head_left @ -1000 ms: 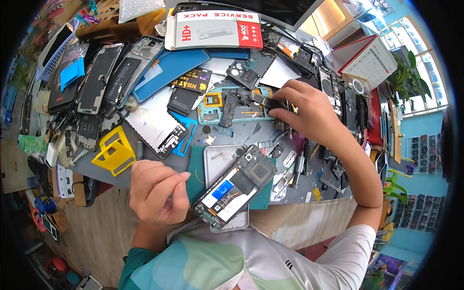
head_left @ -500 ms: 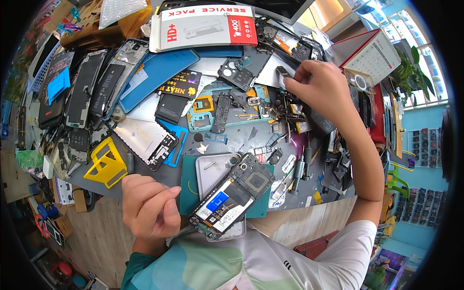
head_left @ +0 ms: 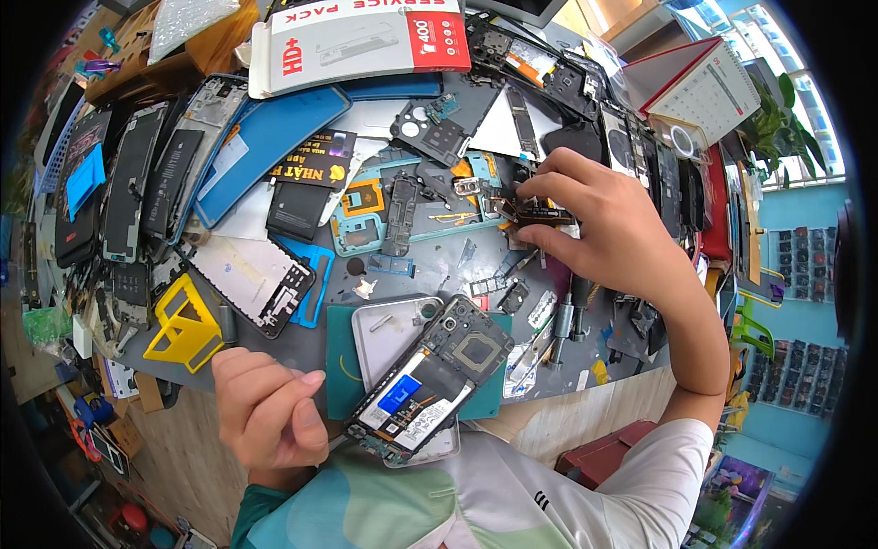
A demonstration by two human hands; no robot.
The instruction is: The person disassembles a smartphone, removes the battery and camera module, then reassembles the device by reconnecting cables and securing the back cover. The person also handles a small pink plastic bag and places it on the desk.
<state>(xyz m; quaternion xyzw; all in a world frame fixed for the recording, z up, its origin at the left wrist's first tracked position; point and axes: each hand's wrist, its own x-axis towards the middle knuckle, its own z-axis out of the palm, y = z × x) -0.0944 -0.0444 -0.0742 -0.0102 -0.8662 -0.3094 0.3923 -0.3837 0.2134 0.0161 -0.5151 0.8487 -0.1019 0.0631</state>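
Observation:
An opened phone (head_left: 430, 380) with its back off lies tilted over a pale metal tray (head_left: 373, 337) on a green mat (head_left: 340, 357). Its battery, a blue sticker and camera openings show. My left hand (head_left: 270, 407) is raised left of it, fingers curled with the thumb against them; whatever may be between them is hidden. Further back on the right, my right hand (head_left: 599, 220) hangs over a heap of small phone parts. Thumb and fingers are apart there, with a dark flex board (head_left: 546, 212) between them. Whether they touch it is unclear. A dark strip-shaped part (head_left: 523, 119) lies on white paper beyond.
A teal phone frame (head_left: 352, 240) with loose parts lies mid-bench. Phone shells and screens (head_left: 137, 183) lean at left, near a yellow stand (head_left: 187, 325). A white-red box (head_left: 357, 50) and a desk calendar (head_left: 700, 96) stand behind. Screwdrivers (head_left: 564, 320) lie at right.
My right hand has come nearer and lower, from the white paper to the parts heap, its fingers now spread. The dark strip lies free on the paper. My left hand stays curled.

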